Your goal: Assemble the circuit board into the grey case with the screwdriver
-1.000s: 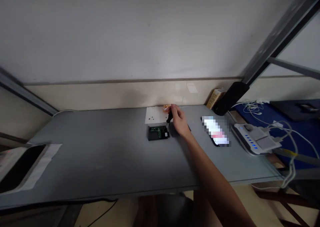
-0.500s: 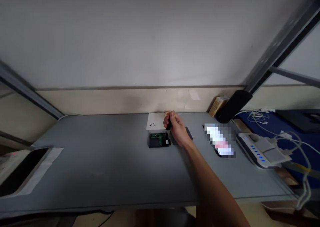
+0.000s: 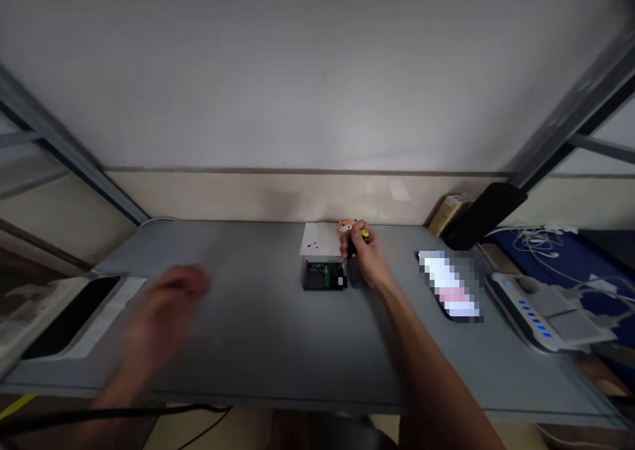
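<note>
- Lower left of the frame: a white device with a dark panel [image 3: 64, 317] is lying at the edge of the grey table [image 3: 258, 331].
- Left of centre: the left hand [image 3: 166, 304] is hovering above the table, empty and touching nothing; it is too blurred to tell whether the fingers are spread or together.
- Centre: a small open black case with a green circuit board [image 3: 323, 276] is sitting in front of a white sheet [image 3: 320, 239] carrying small dark specks, apparently screws.
- Right of centre: the right hand [image 3: 368, 257] is pinching a screwdriver [image 3: 355, 245], its tip pointing down at the case's right end.
- Risk, as judged: nothing is holding the case, so tool pressure could be shifting it or slipping onto the board.
- Right: a phone [image 3: 451, 286] and a charging hub [image 3: 538, 304] are lying well apart from the case.
</note>
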`<state>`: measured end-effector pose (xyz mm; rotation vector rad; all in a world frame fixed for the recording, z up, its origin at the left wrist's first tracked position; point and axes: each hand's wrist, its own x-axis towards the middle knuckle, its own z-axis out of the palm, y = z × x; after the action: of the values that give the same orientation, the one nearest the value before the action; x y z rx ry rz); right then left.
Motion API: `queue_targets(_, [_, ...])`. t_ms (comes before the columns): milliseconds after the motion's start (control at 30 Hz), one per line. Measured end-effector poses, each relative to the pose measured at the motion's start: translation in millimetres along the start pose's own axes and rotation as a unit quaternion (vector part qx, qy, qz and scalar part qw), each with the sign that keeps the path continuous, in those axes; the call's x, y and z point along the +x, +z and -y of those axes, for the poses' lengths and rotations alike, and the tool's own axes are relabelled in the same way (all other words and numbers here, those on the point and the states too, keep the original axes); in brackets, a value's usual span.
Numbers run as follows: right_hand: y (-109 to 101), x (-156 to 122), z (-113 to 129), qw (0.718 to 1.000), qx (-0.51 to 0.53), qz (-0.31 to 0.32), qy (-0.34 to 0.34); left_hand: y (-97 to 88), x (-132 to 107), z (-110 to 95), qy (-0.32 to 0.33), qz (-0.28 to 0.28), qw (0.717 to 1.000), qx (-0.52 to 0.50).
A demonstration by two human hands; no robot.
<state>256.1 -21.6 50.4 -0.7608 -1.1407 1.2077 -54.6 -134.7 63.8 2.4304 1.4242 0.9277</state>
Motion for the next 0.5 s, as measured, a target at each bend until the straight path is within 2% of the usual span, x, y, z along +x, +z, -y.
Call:
queue_targets(67, [2, 1, -1, 1.000, -0.007, -0.002, -0.011, 25.8, 36, 8, -0.014, 0.013, 0.999, -0.027])
queue_targets(133, [5, 1, -1, 1.000, 0.019, 0.000, -0.002, 56.6, 64, 6, 0.030, 0.058, 0.998, -0.020])
queue_targets(200, [6, 0, -1, 0.999, 0.045, 0.004, 0.016, 84.9, 83, -2, 0.063, 0.086, 0.994, 0.013])
queue_targets(333, [5, -3, -1, 0.998, 0.061, -0.022, 0.011, 120.8, 97, -12, 0.081, 0.088, 0.991, 0.055])
queue_targets(500, [-1, -2, -3, 0.998, 0.051, -0.037, 0.011, 136.3, 94, -7, 0.110, 0.107, 0.987, 0.042])
